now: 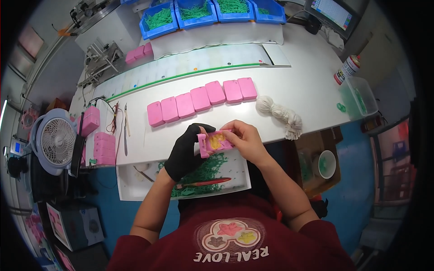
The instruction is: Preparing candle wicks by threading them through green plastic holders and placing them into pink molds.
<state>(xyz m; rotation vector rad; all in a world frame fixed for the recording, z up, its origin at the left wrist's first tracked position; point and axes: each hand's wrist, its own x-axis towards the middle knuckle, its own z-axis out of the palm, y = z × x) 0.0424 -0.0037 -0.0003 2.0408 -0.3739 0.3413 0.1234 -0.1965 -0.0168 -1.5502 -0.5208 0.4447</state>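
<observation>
Gloved L hand (185, 151), bare R hand (245, 139), both holding pink pc. (218, 142), tray (143, 184) below

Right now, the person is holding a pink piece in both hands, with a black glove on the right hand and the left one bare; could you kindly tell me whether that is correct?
Not quite: the head view shows the black glove on the left hand, and the right hand is bare. Both do hold the pink piece.

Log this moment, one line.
Left hand: gloved, holding pink block | Right hand: bare, fingers on block | Tray below: green scraps, red tool
</observation>
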